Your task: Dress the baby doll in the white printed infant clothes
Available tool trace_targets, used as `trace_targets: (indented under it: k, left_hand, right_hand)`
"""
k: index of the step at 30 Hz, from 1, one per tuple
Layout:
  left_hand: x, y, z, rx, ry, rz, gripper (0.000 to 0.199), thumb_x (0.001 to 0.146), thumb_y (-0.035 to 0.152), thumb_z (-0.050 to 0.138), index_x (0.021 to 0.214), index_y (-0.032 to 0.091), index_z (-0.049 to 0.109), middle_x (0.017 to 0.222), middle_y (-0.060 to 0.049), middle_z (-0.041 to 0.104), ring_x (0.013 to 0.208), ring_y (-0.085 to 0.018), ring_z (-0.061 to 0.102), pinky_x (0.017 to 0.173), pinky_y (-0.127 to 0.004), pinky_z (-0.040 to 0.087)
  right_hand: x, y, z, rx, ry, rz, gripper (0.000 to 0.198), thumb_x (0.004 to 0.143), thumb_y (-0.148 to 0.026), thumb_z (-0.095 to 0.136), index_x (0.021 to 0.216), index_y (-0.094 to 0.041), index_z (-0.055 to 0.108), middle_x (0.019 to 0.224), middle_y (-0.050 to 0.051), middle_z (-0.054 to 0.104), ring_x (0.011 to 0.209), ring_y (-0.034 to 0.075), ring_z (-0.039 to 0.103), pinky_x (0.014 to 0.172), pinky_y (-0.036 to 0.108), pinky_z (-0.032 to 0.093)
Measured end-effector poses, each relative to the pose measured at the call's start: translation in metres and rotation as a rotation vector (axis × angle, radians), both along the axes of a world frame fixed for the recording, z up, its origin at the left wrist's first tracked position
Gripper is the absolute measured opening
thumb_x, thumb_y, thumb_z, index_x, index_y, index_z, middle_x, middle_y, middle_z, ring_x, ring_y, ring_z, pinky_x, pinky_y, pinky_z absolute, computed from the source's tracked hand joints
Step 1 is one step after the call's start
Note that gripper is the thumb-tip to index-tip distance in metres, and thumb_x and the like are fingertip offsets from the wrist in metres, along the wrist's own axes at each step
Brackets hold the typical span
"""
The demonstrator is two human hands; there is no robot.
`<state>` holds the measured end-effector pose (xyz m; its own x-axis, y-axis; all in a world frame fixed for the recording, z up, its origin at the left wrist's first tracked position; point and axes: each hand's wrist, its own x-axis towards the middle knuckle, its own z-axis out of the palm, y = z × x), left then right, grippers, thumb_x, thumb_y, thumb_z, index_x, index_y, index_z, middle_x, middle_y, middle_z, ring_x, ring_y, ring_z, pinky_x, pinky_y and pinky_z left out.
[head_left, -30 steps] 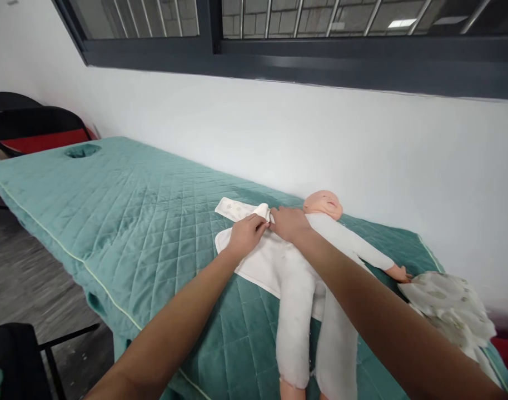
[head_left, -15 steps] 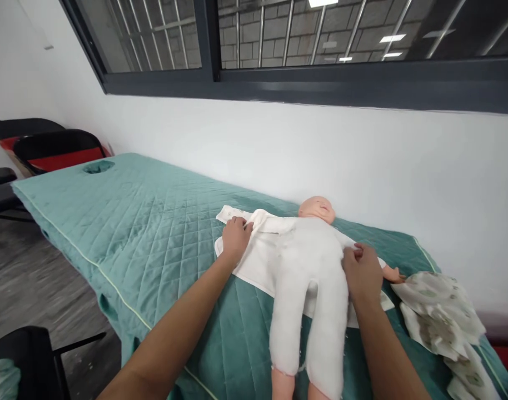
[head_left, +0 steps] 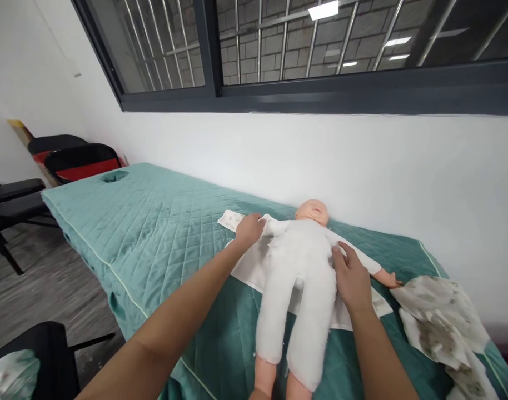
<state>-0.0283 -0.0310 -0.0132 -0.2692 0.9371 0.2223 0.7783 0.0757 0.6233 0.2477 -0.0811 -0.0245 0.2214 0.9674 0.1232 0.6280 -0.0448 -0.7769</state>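
A baby doll (head_left: 298, 266) with a white padded body lies on its back, its bare head toward the wall. Under it is spread a white baby shirt (head_left: 249, 269). My left hand (head_left: 250, 229) is closed on the shirt's sleeve at the doll's arm on the left; the patterned cuff shows beyond my fingers. The doll's hand on that side is hidden. On the right, the doll's arm is in a white sleeve, with its hand sticking out. Beside the doll's torso, my right hand (head_left: 353, 278) has its thumb and fingers slightly apart, fingertips at the doll's side.
A green quilted bed cover (head_left: 166, 222) lies under everything, with a hole at its far left end. Crumpled patterned cloth (head_left: 446, 316) sits at the right. Black chairs (head_left: 83, 161) stand at left, one near me (head_left: 45, 355) with cloth on it. A white wall and window border the bed.
My left hand has moved right along the sleeve, closer to the doll's body. My right hand has shifted from the doll's sleeved arm toward its torso, fingers loosened. The view has tilted slightly.
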Motion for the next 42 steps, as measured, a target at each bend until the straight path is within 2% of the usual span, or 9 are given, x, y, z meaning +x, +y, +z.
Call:
trace_targets:
  k: [5,12,17,22,25,29,32,36,42]
  left_hand:
    - [0.023,0.007,0.027,0.048,0.024,-0.142,0.029,0.097,0.038,0.047,0.095,0.021,0.071,0.097,-0.008,0.076,0.089,-0.023,0.068,0.078,-0.031,0.047]
    - [0.062,-0.006,0.050,0.042,0.159,-0.229,0.029,0.099,0.034,0.043,0.105,0.019,0.067,0.102,-0.012,0.075,0.095,-0.026,0.068,0.078,-0.033,0.046]
    - [0.083,-0.023,0.054,-0.050,0.424,-0.238,0.030,0.101,0.026,0.034,0.109,0.015,0.061,0.098,-0.013,0.072,0.089,-0.023,0.069,0.075,-0.032,0.048]
    - [0.093,-0.062,0.055,-0.023,0.487,-0.314,0.024,0.097,0.022,0.040,0.111,0.016,0.059,0.105,-0.011,0.067,0.082,-0.023,0.068,0.067,-0.032,0.048]
    - [0.085,-0.095,0.051,0.082,0.504,-0.352,0.026,0.097,0.022,0.040,0.116,0.021,0.057,0.109,-0.009,0.065,0.086,-0.023,0.066,0.065,-0.033,0.048]
    - [0.054,-0.132,0.029,0.222,0.427,-0.200,0.036,0.096,0.025,0.047,0.132,0.024,0.050,0.130,-0.009,0.060,0.116,-0.028,0.057,0.090,-0.045,0.049]
    - [0.026,-0.145,0.007,0.192,0.258,-0.116,0.047,0.093,0.032,0.057,0.138,0.024,0.046,0.139,-0.011,0.054,0.128,-0.031,0.050,0.102,-0.049,0.044]
    - [0.006,-0.151,-0.007,0.075,-0.019,-0.188,0.048,0.093,0.039,0.058,0.137,0.024,0.047,0.129,-0.008,0.058,0.108,-0.023,0.061,0.091,-0.039,0.051]
    - [0.011,-0.153,-0.006,0.197,0.037,-0.256,0.018,0.099,0.031,0.048,0.102,0.020,0.062,0.095,-0.004,0.065,0.090,-0.019,0.060,0.080,-0.034,0.048]
  right_hand:
    - [-0.010,-0.002,0.000,0.020,-0.037,0.157,0.070,0.094,-0.063,0.032,0.148,-0.020,0.047,0.142,0.016,0.059,0.133,0.035,0.053,0.111,0.053,0.039]
    - [-0.033,0.004,-0.012,0.080,0.043,0.426,0.078,0.096,-0.065,0.030,0.156,-0.015,0.031,0.163,0.013,0.031,0.152,0.026,0.025,0.126,0.046,0.017]
    - [-0.040,0.005,-0.020,0.006,0.196,0.462,0.083,0.094,-0.071,0.030,0.160,-0.022,0.021,0.168,0.005,0.016,0.156,0.022,0.011,0.128,0.044,0.006]
    - [-0.037,0.007,-0.024,-0.023,0.239,0.451,0.086,0.091,-0.075,0.032,0.160,-0.025,0.020,0.169,0.002,0.015,0.156,0.024,0.009,0.128,0.047,0.003]
    - [-0.036,0.007,-0.024,-0.013,0.233,0.424,0.085,0.091,-0.075,0.034,0.159,-0.025,0.025,0.167,0.003,0.020,0.156,0.025,0.014,0.128,0.048,0.006]
    - [-0.034,0.006,-0.026,0.033,0.222,0.409,0.081,0.090,-0.075,0.037,0.156,-0.027,0.033,0.165,0.004,0.027,0.154,0.026,0.020,0.128,0.048,0.010]
    - [-0.034,0.007,-0.028,0.041,0.216,0.386,0.081,0.090,-0.075,0.038,0.155,-0.027,0.035,0.164,0.004,0.030,0.153,0.027,0.023,0.128,0.049,0.012]
    - [-0.035,0.008,-0.028,0.037,0.203,0.364,0.081,0.090,-0.074,0.038,0.155,-0.024,0.035,0.164,0.005,0.030,0.153,0.026,0.023,0.128,0.046,0.013]
    - [-0.034,0.008,-0.028,0.026,0.195,0.352,0.083,0.090,-0.075,0.038,0.155,-0.023,0.036,0.164,0.005,0.031,0.153,0.026,0.024,0.128,0.046,0.012]
